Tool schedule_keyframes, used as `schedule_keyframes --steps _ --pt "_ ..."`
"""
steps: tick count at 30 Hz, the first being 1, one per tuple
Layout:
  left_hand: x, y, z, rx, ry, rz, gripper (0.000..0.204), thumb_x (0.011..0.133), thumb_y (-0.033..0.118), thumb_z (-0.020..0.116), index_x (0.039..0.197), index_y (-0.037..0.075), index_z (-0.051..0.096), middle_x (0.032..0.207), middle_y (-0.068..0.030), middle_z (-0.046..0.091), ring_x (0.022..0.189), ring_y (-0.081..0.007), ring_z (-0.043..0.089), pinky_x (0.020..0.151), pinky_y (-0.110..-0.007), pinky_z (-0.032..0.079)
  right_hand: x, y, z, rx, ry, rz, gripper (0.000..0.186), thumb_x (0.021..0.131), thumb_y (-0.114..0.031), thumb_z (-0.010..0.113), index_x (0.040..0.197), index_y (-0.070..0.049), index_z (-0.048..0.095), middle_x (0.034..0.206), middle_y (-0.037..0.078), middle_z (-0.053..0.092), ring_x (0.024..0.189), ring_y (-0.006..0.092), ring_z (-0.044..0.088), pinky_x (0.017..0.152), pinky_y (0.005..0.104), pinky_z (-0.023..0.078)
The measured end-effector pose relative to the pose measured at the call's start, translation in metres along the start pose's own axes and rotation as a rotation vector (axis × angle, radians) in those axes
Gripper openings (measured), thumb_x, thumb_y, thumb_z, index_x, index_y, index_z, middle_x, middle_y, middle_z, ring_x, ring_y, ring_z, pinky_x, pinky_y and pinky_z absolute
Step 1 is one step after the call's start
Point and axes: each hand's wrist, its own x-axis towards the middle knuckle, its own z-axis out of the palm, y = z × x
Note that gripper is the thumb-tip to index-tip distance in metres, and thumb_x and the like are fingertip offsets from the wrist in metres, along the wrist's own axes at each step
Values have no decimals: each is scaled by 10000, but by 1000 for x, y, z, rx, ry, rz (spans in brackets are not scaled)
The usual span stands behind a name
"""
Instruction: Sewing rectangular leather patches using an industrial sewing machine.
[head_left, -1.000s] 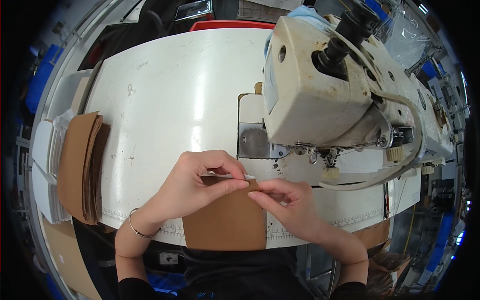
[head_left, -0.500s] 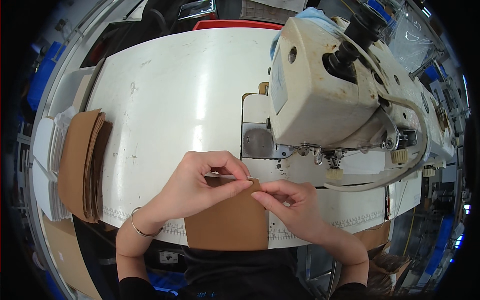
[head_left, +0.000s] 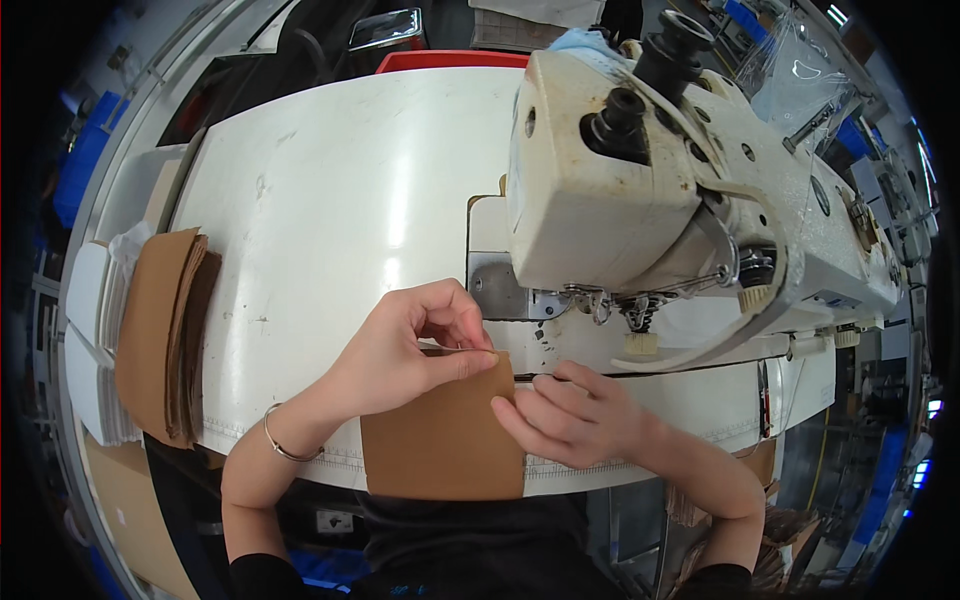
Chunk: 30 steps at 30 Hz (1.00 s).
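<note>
A flat brown panel (head_left: pixel 440 450), paper or cloth-like, lies at the table's front edge and hangs slightly over it. My left hand (head_left: pixel 410 350) pinches its top edge near the right corner between thumb and fingers. A thin white strip shows along that edge under the fingers. Just right of the panel, my right hand (head_left: pixel 575 415) has its fingers curled in, and whatever they may hold is hidden. Beyond both hands stands a cream sewing machine (head_left: pixel 590 190), its presser area (head_left: pixel 640 330) to the upper right of my right hand.
A stack of folded brown panels (head_left: pixel 155 340) stands at the table's left edge, with stacked white pieces (head_left: pixel 85 340) beside it. A ruler scale (head_left: pixel 340 462) runs along the white table's (head_left: pixel 310 200) front. A red tray (head_left: pixel 450 62) sits behind the table.
My right hand has come away from the panel's top right corner and moved slightly right and down, its fingers curling. My left hand still pinches the edge. The view has shifted slightly.
</note>
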Motion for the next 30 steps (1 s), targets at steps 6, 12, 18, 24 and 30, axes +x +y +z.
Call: schedule_keyframes --steps 6,12,18,24,30 --pt "28 -14 13 336 51 42 161 793 -13 707 861 22 565 774 -32 621 750 -98 600 655 -244 501 -8 6 1 -61 -246 12 311 724 -81 608 1021 7 635 1049 119 628 1041 245 604 815 328 503" --pt "35 -31 20 817 135 588 176 731 -11 709 889 -24 632 968 -99 613 871 -239 623 721 -320 526 -6 9 0 -31 -311 129 310 748 -110 590 1026 19 638 1069 155 628 1080 275 598 874 343 489" --pt "21 -34 9 1104 -67 712 218 744 20 667 955 -34 667 921 -115 650 849 -256 631 722 -347 526 -12 19 6 -213 -407 19 312 751 -94 590 1039 17 637 1062 160 625 1033 269 608 843 357 496" --pt "41 -28 3 1025 -16 736 171 727 -19 654 898 -12 648 875 -142 626 778 -316 611 678 -398 507 -4 31 3 -105 -355 165 301 773 -86 592 1056 7 639 1021 123 631 973 254 616 818 349 498" --pt "45 -33 0 1023 -79 731 226 720 -28 660 944 -27 629 891 -158 622 783 -351 600 703 -401 525 4 32 -7 -88 -361 216 292 795 -78 595 1073 -3 641 981 86 636 914 239 624 793 341 500"
